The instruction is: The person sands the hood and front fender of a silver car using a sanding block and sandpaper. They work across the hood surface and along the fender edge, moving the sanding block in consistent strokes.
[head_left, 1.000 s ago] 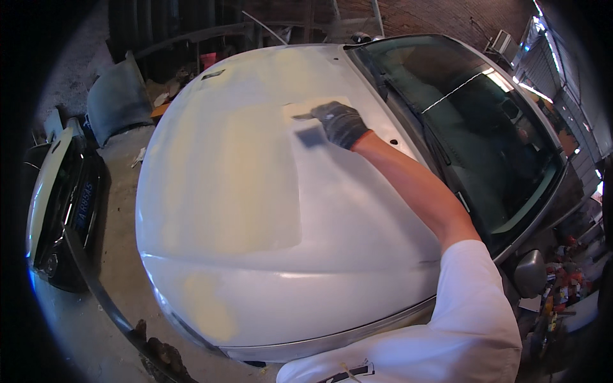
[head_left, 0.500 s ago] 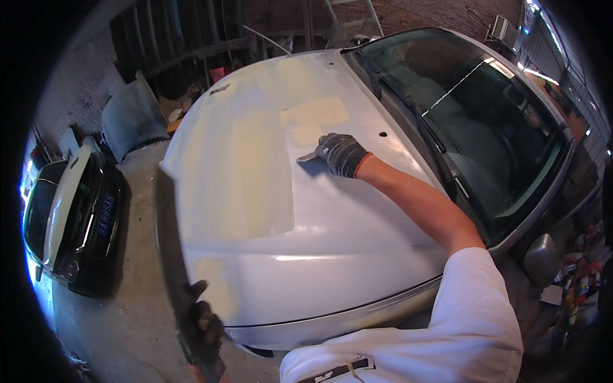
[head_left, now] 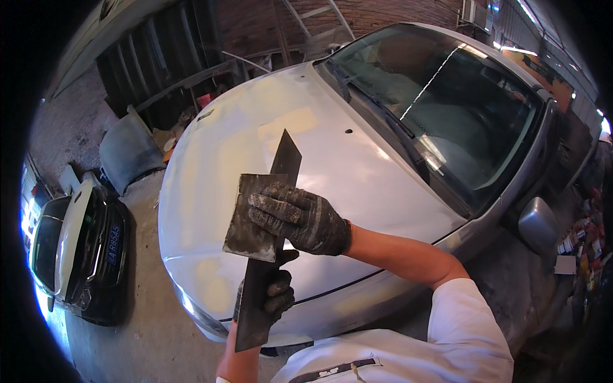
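Note:
My right hand [head_left: 300, 220], in a dirty dark glove, grips a square, thin metal putty scraper [head_left: 241, 223] with worn edges. Its blade lies across a long, narrow dark board [head_left: 255, 313], apparently touching it. Below, my gloved left hand [head_left: 280, 297] is wrapped round that board, holding it tilted over the car's bonnet; part of this hand is hidden behind the board. Pale yellow filler patches [head_left: 211, 153] spread over the silver bonnet [head_left: 377, 198], with a thicker patch [head_left: 297, 121] nearer the windscreen.
A dark car [head_left: 99, 255] stands on the concrete floor [head_left: 147, 255] at the left. A loose bonnet panel [head_left: 131, 150] leans by the far wall. The windscreen [head_left: 440, 102] and wing mirror [head_left: 537, 223] are at my right, beside a pile of mixed items [head_left: 584, 236].
My right hand has lifted off the bonnet with the scraper and come down to the board. My left hand has moved right and up, bringing the board in front of me.

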{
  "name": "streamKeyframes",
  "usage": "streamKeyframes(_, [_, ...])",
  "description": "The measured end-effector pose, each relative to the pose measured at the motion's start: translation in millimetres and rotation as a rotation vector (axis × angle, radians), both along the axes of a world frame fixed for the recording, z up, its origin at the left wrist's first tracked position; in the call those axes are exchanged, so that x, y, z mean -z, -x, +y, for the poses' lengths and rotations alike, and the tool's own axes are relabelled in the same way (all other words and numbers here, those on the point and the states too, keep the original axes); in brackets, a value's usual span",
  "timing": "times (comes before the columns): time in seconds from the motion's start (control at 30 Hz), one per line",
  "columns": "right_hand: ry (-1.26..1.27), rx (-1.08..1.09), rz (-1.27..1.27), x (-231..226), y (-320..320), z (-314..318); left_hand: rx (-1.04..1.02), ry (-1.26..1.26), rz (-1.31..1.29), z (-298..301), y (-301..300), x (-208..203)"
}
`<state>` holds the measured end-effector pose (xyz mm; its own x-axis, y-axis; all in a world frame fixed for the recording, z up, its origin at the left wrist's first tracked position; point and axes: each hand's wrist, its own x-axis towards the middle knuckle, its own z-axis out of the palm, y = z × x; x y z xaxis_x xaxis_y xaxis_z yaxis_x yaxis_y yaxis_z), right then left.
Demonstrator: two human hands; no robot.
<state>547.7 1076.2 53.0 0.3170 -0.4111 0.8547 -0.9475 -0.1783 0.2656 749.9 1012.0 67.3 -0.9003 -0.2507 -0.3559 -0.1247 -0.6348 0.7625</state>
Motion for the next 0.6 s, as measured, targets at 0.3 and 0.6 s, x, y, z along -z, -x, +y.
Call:
streamKeyframes(0.3, [-0.024, 0.142, -0.031, 8, 40, 19, -0.172, 0.179, 0.151, -29, -3, -7])
streamKeyframes(0.6, [-0.164, 0.454, -0.186, -113, 204, 44, -0.091, 1.783, -0.090, -203, 84, -80])
